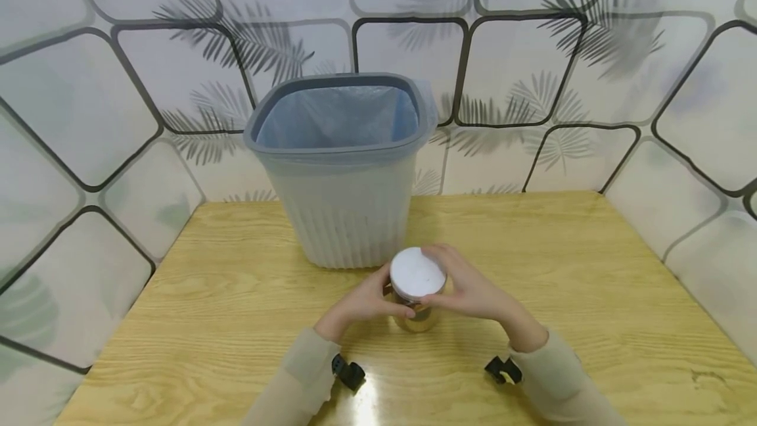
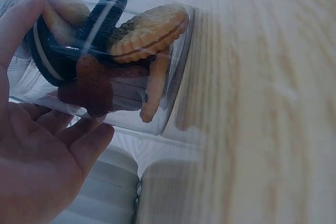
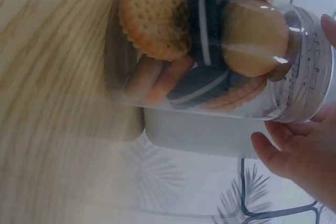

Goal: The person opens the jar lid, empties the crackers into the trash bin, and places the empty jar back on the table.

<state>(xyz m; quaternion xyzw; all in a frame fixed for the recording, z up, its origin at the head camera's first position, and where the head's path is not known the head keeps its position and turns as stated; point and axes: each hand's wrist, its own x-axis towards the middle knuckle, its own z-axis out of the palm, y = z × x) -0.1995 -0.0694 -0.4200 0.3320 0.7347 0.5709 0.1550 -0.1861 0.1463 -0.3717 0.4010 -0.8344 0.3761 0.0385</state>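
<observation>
A clear jar [image 1: 417, 322] with a white lid [image 1: 416, 272] stands upright on the wooden table [image 1: 236, 327]. Through its wall, the left wrist view shows a scalloped sandwich biscuit [image 2: 152, 32], dark cream-filled cookies [image 2: 50, 59] and a brown star-like biscuit [image 2: 92, 85]. My left hand [image 1: 368, 298] grips the jar's body, thumb in front and fingers on the far side. With thumb and fingers on opposite sides of the lid's rim, my right hand [image 1: 473, 286] holds the lid, which sits on the jar's mouth. The lid's far right edge is hidden by that hand.
Just behind the jar stands a pale ribbed trash bin [image 1: 349, 209] with a grey rim and a clear liner bag [image 1: 349, 114] inside. Patterned fabric walls [image 1: 514, 71] enclose the table at the back and both sides. Black camera mounts sit at both wrists.
</observation>
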